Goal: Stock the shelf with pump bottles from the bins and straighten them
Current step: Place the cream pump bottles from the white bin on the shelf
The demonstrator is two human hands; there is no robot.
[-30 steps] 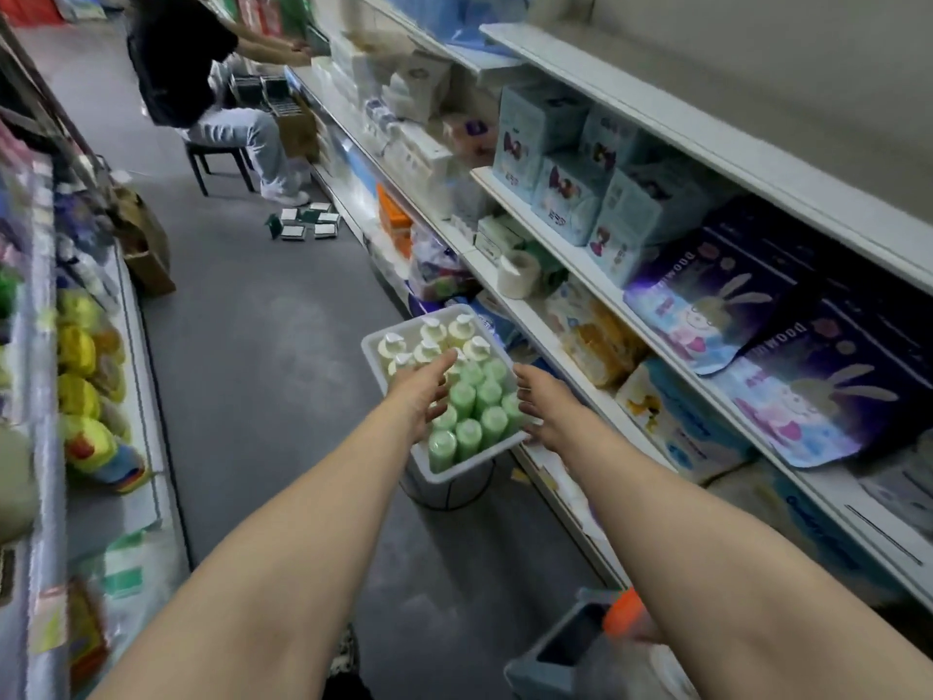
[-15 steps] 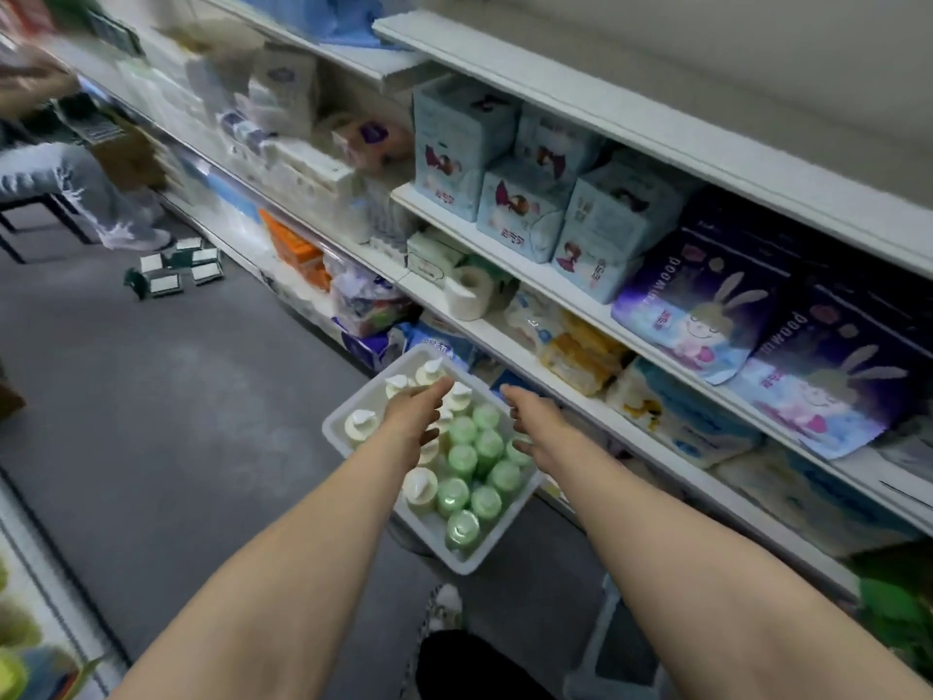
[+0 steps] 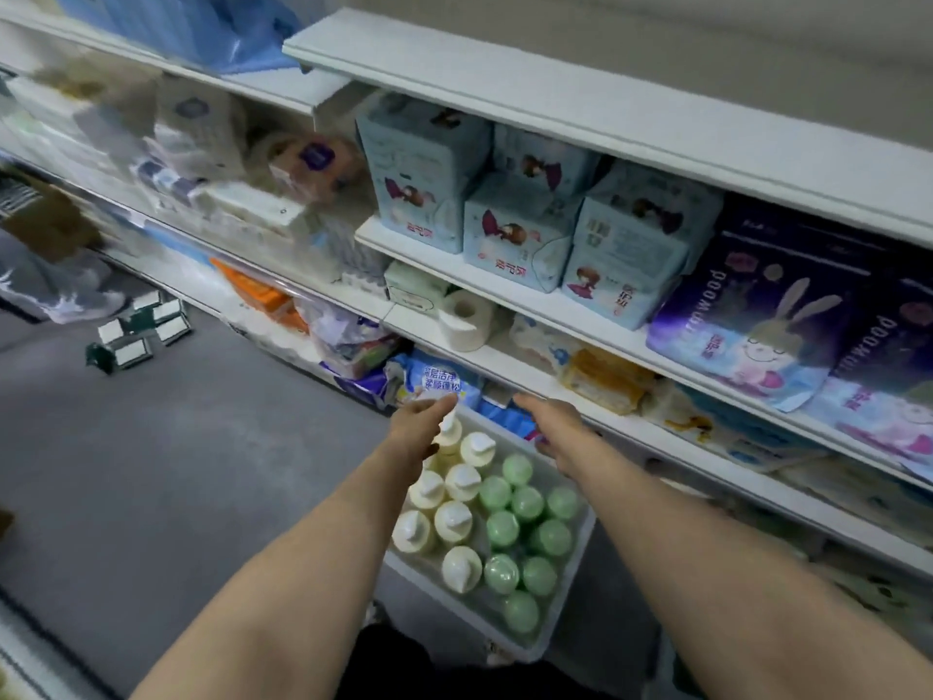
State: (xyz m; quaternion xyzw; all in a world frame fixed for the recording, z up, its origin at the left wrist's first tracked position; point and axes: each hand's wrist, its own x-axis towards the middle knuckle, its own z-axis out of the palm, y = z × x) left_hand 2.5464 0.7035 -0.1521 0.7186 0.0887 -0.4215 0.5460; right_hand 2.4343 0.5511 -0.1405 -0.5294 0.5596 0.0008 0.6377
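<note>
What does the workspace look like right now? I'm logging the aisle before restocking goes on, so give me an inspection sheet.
Surface: grey floor; white shelves on the right.
Job's things: white bin holding cream pump bottles on the left and green bottles on the right.
Clutter: small boxes scattered on the floor.
Grips: left hand over the far cream bottles, whether it holds one is unclear; right hand open above the bin's far edge.
Cables: nothing seen.
Surroundings: toilet paper roll, blue packs, purple rabbit packs on the shelves.
</note>
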